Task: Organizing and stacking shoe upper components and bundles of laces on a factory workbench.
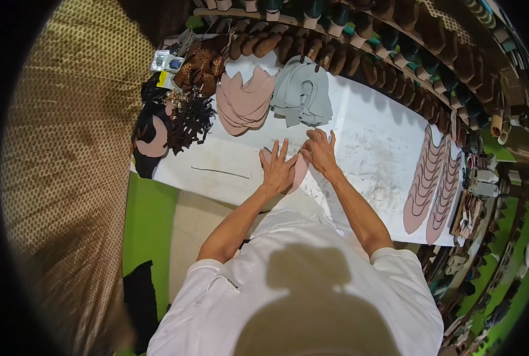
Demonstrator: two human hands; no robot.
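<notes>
A pink, curved cut-out piece (300, 172) lies on the white work table in front of me, partly covered by my hands. My left hand (278, 168) rests flat over its left side with the fingers spread. Over its upper right edge, my right hand (321, 152) has bent fingers set apart and the thumb near the piece. Just beyond my right hand is a pile of grey cut-outs (288, 98) with a dark clip-like bit on top. Left of that pile, several pink cut-outs (241, 107) overlap in a fan.
A thin dark strip (220, 172) lies left of my hands. Dark strips in a tangle (190, 121) and a brown patterned bundle (199, 68) sit at the table's left. Overlapping pink pieces (421, 190) form two rows at the right. Shelves of shoes (395, 53) line the far side.
</notes>
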